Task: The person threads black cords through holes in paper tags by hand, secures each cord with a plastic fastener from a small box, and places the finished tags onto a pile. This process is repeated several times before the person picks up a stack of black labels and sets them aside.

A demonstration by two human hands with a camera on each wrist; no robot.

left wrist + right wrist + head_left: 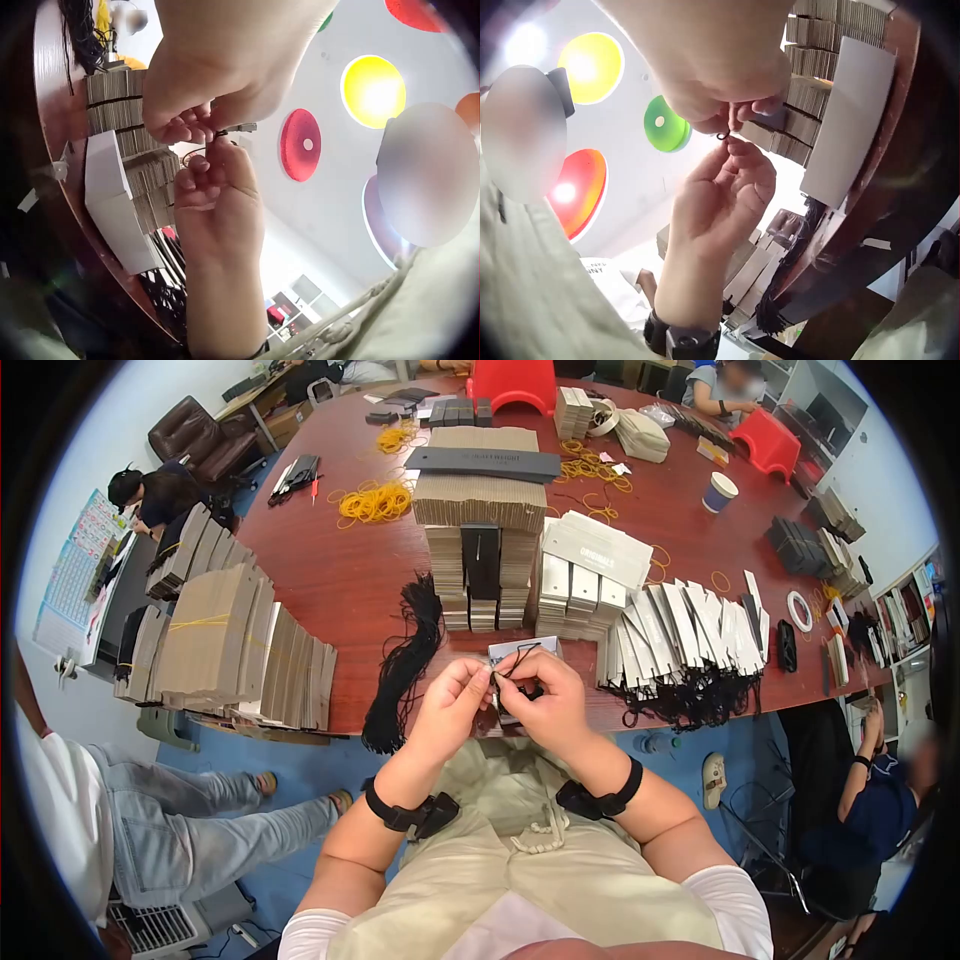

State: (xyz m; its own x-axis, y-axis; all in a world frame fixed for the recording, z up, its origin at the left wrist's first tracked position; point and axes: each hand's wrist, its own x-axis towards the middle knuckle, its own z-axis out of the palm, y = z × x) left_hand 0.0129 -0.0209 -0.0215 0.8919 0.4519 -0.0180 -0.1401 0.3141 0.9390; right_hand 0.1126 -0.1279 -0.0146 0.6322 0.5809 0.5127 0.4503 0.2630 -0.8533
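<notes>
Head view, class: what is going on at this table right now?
A seated person works at the edge of a reddish-brown wooden table. The left hand and the right hand both pinch a thin black cord beside a small white card tag. A bundle of loose black cords lies on the left, a fanned row of corded white tags on the right.
</notes>
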